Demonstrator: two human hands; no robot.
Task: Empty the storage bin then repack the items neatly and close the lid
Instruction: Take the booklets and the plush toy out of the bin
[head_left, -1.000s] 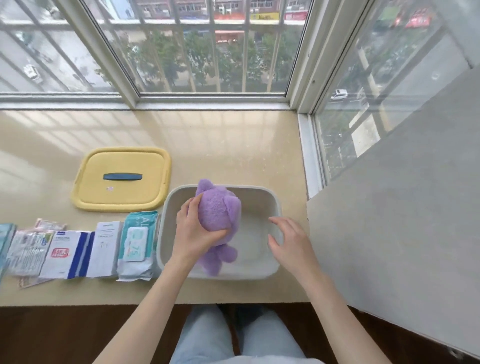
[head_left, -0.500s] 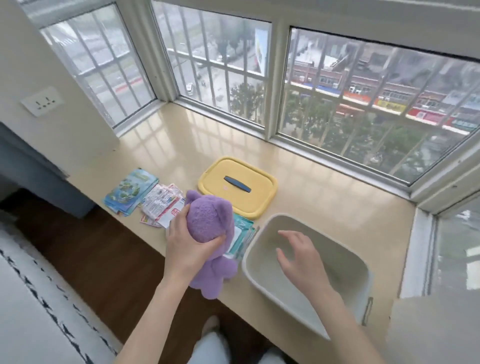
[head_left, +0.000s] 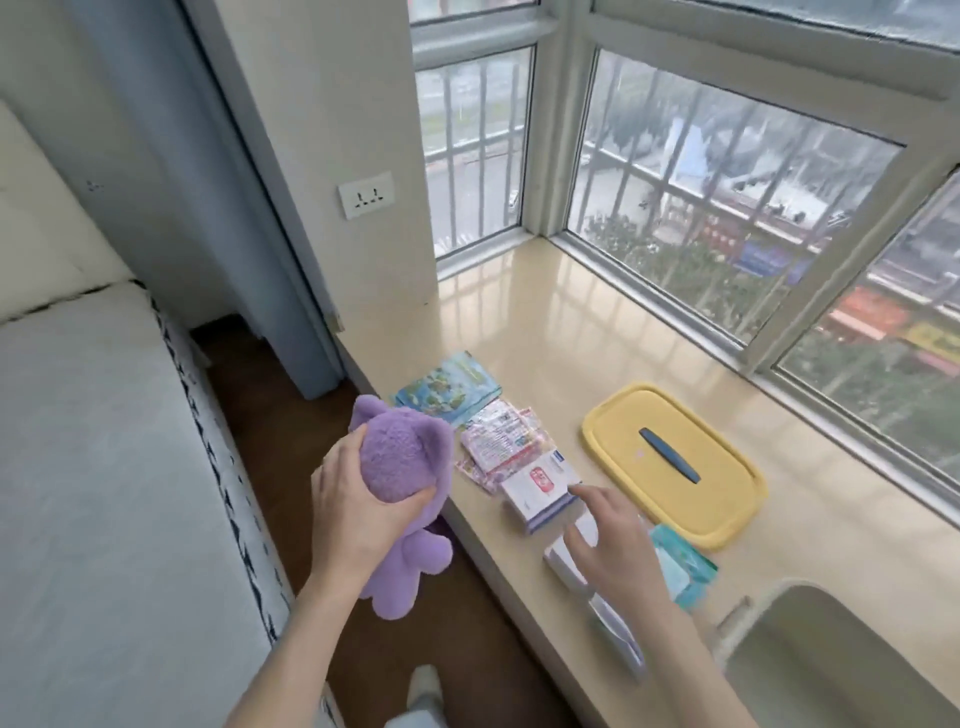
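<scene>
My left hand (head_left: 353, 512) grips a purple plush toy (head_left: 402, 457) by its head, holding it in the air just off the left edge of the sill. My right hand (head_left: 615, 551) hovers with loose, spread fingers over a white box (head_left: 563, 561). The grey storage bin (head_left: 779, 603) shows only a corner at the lower right. Its yellow lid (head_left: 672, 462) with a dark handle lies flat on the sill. Along the sill's front edge lie a blue picture booklet (head_left: 447, 387), pink packets (head_left: 501, 444), a white box with a red mark (head_left: 540, 491) and a teal wipes pack (head_left: 685, 569).
The beige windowsill (head_left: 571, 332) runs along barred windows at the back and right. A wall with a socket (head_left: 366, 195) closes its left end. A white mattress (head_left: 104, 467) lies at the left, with dark wood floor between it and the sill.
The view has swung left. My left hand carried the plush toy out of the bin and leftward past the sill's edge. My right hand left the bin and moved over the white box.
</scene>
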